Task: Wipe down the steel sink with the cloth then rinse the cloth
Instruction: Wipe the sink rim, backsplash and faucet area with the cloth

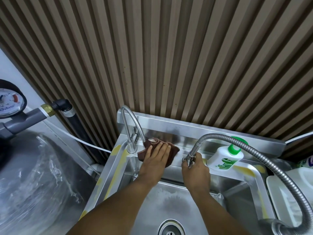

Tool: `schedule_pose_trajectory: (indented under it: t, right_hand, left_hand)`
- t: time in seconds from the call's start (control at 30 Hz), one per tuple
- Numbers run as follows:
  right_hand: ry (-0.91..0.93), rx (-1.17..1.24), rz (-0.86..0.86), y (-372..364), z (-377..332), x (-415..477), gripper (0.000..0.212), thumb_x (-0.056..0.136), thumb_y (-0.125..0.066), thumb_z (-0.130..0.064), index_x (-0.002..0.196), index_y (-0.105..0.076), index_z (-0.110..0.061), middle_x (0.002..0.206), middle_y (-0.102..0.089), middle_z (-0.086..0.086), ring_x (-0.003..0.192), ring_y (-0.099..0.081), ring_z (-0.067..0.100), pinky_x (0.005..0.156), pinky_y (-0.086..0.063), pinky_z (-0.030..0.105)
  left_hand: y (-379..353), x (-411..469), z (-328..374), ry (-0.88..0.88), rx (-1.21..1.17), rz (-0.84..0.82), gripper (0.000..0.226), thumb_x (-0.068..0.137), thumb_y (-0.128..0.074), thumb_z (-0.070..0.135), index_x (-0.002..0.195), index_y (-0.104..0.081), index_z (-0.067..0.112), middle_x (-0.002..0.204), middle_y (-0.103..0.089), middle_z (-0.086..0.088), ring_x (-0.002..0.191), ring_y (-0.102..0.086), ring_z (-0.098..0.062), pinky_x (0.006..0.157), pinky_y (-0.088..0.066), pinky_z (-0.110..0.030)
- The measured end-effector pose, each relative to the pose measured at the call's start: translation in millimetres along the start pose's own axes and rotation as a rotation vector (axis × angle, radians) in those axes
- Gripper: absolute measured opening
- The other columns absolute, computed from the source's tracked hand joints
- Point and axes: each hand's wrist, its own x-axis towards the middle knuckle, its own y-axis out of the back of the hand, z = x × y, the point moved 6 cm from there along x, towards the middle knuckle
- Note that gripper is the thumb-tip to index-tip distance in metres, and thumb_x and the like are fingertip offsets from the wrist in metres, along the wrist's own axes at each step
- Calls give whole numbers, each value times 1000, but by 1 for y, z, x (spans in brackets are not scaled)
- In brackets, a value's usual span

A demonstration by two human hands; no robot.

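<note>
Brown cloth (175, 150) lies under flat left fingers (159, 150), right fingers (185, 165) grip the hose nozzle (192, 152) beside a Dettol bottle (223, 160).

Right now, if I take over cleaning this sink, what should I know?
Left hand: flat, pressing the brown cloth onto the back ledge of the sink, beside the small tap.
Right hand: grips the spray head of the flexible hose.
Done: wiping at the back ledge; how much else, cannot tell.
Left: finish wiping, then rinse the cloth.
</note>
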Motion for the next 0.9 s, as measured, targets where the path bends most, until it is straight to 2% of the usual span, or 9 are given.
schedule_pose_trajectory:
  t: [0.23,0.37,0.43,0.5,0.6,0.7,0.77,0.83,0.9]
  right_hand:
    - [8,22,-5,-2,2,0,22,97,-59,-34,116,-52,-26,99,-72,0,87,-67,28,80,-53,38]
    - [20,29,17,-2,2,1,18,96,-60,-33,110,-53,-25,94,-72,1,85,-67,31,77,-55,39]
    - [25,35,24,-3,3,2,15,95,-60,-31,106,-52,-24,90,-71,2,82,-65,31,74,-54,39]
    - [29,38,18,-4,3,3,14,94,-60,-29,104,-51,-24,86,-70,3,79,-64,32,70,-52,38]
    - [24,42,4,-4,5,4,17,93,-60,-27,107,-51,-24,87,-70,5,82,-63,35,69,-49,37]
    - [23,55,-9,-5,7,4,21,93,-58,-27,114,-52,-24,91,-70,5,85,-63,34,69,-45,34]
    - [15,55,-12,-5,8,5,22,94,-57,-27,115,-52,-24,92,-70,6,85,-62,34,68,-44,34]
    - [-2,62,-19,-5,8,4,20,93,-57,-26,113,-51,-24,89,-68,6,83,-62,35,68,-45,35]
    - [-5,70,-28,-6,8,3,20,93,-57,-25,112,-51,-24,87,-67,6,82,-61,35,67,-44,35]
  left_hand:
    - [2,-16,-34,220,-13,-8,90,93,-53,0,158,9,8,168,2,-11,154,3,-28,122,7,-42]
    - [4,-12,-22,287,-53,-25,87,92,-51,0,157,7,6,167,6,-13,154,7,-29,125,4,-45]
    - [0,-9,-8,249,-77,-13,86,89,-56,3,158,-5,5,167,-7,-13,154,-3,-30,124,-1,-48]
    - [-5,-5,6,176,-93,0,83,78,-69,6,153,-33,5,159,-35,-13,149,-30,-30,121,-20,-49]
    - [-2,6,30,11,-127,31,65,78,-55,9,143,-53,11,149,-52,-5,140,-45,-25,114,-35,-47]
    - [7,20,48,-132,-168,35,60,83,-59,16,143,-53,19,149,-52,1,140,-44,-22,113,-37,-47]
    - [14,27,51,-217,-177,21,68,81,-65,11,145,-47,22,152,-46,5,142,-35,-19,112,-34,-47]
    - [19,36,48,-254,-200,-53,77,80,-63,3,148,-37,29,155,-40,9,145,-25,-17,106,-26,-43]
    - [15,45,44,-233,-240,-117,79,82,-62,7,146,-28,38,153,-40,10,142,-25,-21,96,-27,-38]
